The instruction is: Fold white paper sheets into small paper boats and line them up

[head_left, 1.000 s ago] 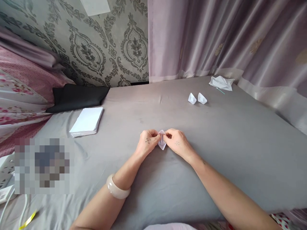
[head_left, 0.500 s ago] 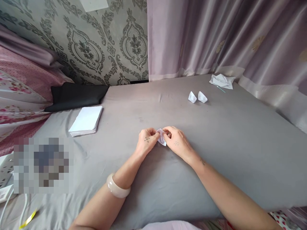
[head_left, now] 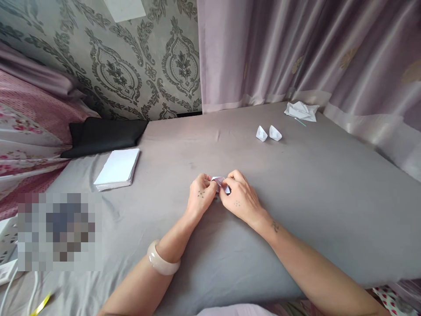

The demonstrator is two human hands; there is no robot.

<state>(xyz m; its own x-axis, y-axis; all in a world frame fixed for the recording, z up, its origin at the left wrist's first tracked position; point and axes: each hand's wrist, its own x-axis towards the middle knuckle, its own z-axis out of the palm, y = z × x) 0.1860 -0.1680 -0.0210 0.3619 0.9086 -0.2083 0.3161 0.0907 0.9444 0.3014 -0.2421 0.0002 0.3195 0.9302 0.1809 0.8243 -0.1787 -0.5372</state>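
Note:
Both of my hands meet over a grey sheet (head_left: 296,197) in the middle of the view. My left hand (head_left: 201,195) and my right hand (head_left: 239,197) each pinch a small folded white paper piece (head_left: 221,182) between thumb and fingers. Most of the paper is hidden by my fingers; only a small white corner shows. A pale bangle (head_left: 162,261) sits on my left wrist.
A stack of white paper sheets (head_left: 117,168) lies to the left, beside a black cushion (head_left: 103,136). Two small folded paper boats (head_left: 269,133) stand at the back right, with crumpled white paper (head_left: 301,110) near the curtain (head_left: 296,48). Cables and a yellow strip (head_left: 39,304) lie at the bottom left.
The paper piece has been turned and folded smaller between my fingers, and my right hand has closed further over it. Both hands stay in the same spot.

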